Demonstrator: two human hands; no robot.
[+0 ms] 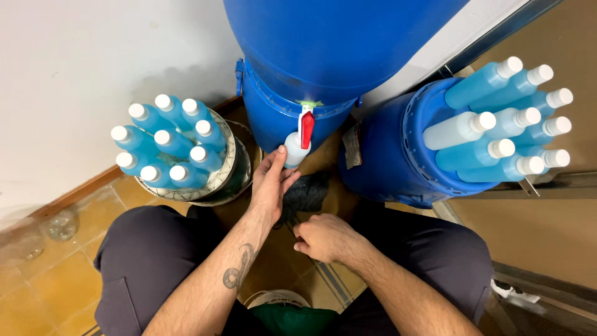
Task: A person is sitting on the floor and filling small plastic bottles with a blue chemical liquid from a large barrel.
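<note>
Small white bottle [293,149], held under the red-handled tap [306,129] of the large blue drum [323,56]. The left hand [271,183], at 7 o'clock of the bottle, closes its fingers around the bottle's lower part. The right hand [324,238] rests loosely curled, holding nothing, at 5 o'clock. Capped blue bottles [163,149] stand at 9 o'clock; more bottles [504,121] lie at 3 o'clock.

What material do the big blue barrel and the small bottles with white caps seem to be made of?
The blue barrel looks like moulded plastic, smooth and slightly glossy: soft highlights lie on its curved wall. The small bottles look like translucent plastic, since the blue liquid shows through; their white caps look opaque and matte. The bottle in the left hand is similar.
</note>
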